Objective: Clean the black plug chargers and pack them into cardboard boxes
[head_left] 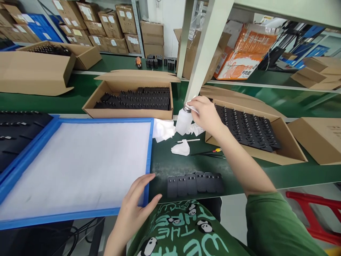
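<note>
My right hand reaches to the top of a white dispenser bottle with a metal collar. Its closed fingers hold a small white wipe against the bottle's top. My left hand is open, thumb and fingers apart, at the right edge of a blue-rimmed white tray. To its right, several flat black pieces lie in an overlapping row near the table's front edge. Between the row and the bottle are a crumpled white cloth, a thin white stick and tweezers.
Open cardboard boxes of black pieces stand behind the tray and at the right. A pale upright post rises behind the bottle. White tissue lies beside the bottle. A red stool stands at the lower right.
</note>
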### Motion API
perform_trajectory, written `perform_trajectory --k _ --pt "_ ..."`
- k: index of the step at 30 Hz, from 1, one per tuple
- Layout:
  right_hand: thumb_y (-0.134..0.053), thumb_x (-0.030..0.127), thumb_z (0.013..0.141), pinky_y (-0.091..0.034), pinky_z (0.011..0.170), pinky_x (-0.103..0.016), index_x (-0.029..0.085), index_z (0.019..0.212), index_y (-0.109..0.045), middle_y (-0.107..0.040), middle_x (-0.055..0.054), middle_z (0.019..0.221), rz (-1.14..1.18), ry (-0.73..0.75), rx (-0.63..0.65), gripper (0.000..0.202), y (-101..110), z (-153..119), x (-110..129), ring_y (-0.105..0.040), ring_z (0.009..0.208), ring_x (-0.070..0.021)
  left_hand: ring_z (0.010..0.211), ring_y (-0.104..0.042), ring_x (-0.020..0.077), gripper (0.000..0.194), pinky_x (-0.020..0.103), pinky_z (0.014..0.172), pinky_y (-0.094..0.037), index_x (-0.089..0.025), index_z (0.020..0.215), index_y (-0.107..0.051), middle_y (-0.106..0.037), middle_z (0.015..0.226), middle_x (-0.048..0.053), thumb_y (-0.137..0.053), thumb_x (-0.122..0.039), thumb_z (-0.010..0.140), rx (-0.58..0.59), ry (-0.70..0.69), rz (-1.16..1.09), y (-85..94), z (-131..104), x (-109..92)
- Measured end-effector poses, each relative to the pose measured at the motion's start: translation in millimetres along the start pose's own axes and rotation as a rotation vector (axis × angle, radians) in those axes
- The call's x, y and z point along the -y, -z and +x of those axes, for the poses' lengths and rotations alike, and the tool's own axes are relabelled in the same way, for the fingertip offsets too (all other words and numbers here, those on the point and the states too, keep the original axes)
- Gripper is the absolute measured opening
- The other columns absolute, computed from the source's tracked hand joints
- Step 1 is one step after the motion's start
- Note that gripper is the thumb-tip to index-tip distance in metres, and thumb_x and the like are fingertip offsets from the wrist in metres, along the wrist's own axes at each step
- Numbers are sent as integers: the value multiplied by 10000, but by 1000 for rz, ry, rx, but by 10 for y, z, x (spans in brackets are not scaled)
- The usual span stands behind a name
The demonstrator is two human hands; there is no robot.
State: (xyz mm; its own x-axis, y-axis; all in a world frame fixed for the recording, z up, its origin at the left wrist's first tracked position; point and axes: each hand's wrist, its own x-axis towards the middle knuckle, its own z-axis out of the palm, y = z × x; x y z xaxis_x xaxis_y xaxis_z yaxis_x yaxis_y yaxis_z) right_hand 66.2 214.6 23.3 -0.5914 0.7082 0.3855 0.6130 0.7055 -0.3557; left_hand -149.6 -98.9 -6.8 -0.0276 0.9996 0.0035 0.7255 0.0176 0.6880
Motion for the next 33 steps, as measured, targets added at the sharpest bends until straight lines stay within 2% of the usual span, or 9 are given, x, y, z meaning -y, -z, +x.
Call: perform_trajectory --k 3,8,12,15,21,25,31,33 --pt "-386 41 830 -509 1029 -450 162 1063 -707 -668 -123 1127 5 -14 29 415 -108 -65 -29 -601 1122 -277 1216 -665 225 371 355 983 -606 -320 1345 -521 -663 1307 66 -614 -348 986 -18 4 5 8 -36 -17" --pt "-347 41 880 -447 1104 -510 184 1172 -634 -602 -133 1256 -22 -53 47 434 -168 -108 -61 -543 1202 -293 1222 -652 226 367 347 1001 -583 -300 1335 -547 -660 1302 63 -625 -359 981 -25 9 2 17 -80 -43" --pt "-275 74 964 -473 1062 -517 170 1159 -611 -579 -131 1246 -56 -42 80 400 -208 -94 -67 -536 1174 -294 1200 -652 227 350 338 965 -573 -292 1318 -569 -653 1290 62 -630 -351 979 -33 32 -4 16 -72 -56" --pt "-242 84 989 -493 1022 -507 167 1165 -607 -578 -117 1236 -69 -33 50 414 -224 -107 -52 -532 1146 -286 1211 -643 226 339 333 983 -558 -282 1307 -574 -653 1289 59 -631 -342 978 -32 16 -5 10 -52 -76" --pt "-265 64 973 -490 1005 -491 158 1220 -600 -575 -113 1284 -103 -25 64 427 -211 -151 -37 -522 1130 -288 1229 -632 223 331 334 1011 -550 -286 1307 -577 -650 1298 49 -628 -309 981 -19 16 -25 -13 -38 -102" --pt "-316 107 992 -485 989 -498 185 1216 -608 -587 -96 1268 -110 5 56 376 -156 -153 -36 -516 1115 -301 1225 -635 215 333 322 1015 -547 -282 1298 -581 -650 1293 45 -642 -281 971 -11 9 -26 -17 -35 -109" --pt "-341 141 1008 -451 1024 -483 149 1245 -582 -555 -116 1324 -122 -43 135 338 -107 -148 10 -479 1147 -292 1202 -643 190 312 300 1024 -535 -281 1287 -583 -651 1270 40 -613 -221 982 -10 2 -28 6 -18 -147" --pt "-335 174 1020 -443 1033 -493 138 1274 -561 -543 -124 1346 -118 -54 125 342 -122 -160 13 -465 1166 -300 1194 -647 181 303 285 1021 -532 -274 1277 -587 -655 1260 40 -615 -215 981 -13 -3 -27 14 -19 -156"
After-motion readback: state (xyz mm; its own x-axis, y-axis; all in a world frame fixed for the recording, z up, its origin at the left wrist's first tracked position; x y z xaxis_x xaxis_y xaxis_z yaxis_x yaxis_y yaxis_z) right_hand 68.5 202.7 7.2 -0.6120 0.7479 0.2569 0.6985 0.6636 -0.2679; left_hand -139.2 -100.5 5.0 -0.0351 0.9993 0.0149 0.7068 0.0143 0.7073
